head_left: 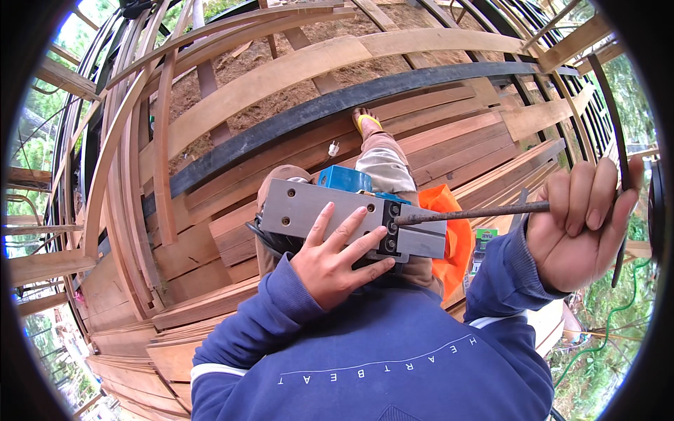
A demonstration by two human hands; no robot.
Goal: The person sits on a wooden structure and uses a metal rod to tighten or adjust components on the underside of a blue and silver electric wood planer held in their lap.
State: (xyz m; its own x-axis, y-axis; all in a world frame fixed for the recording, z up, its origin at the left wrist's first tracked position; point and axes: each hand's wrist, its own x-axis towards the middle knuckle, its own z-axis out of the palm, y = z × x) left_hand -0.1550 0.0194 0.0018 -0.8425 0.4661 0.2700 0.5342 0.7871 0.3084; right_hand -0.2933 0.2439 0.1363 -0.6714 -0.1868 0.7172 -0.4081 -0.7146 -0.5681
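Observation:
An electric hand planer [319, 210] with a teal body lies upside down across my lap, its grey metal sole facing up. My left hand [340, 259] rests on the sole, fingers spread, fingertips near the dark cutter block [390, 228] with its row of bolts. In my right hand [586, 217] is the crossbar of a rusty T-handle wrench [477, 212], gripped between fingers and palm. The wrench's shaft runs left to the cutter block, and its tip meets one of the bolts there. The planer's underside is hidden.
A white power plug [333, 149] lies on stacked wooden boards [449, 140] beyond the planer. Orange cloth [449, 245] and a small green-and-dark package [484, 242] are at my right. A dark beam [281, 121] and long planks [295, 69] cross ahead. My sandaled foot [366, 125] stands on the boards.

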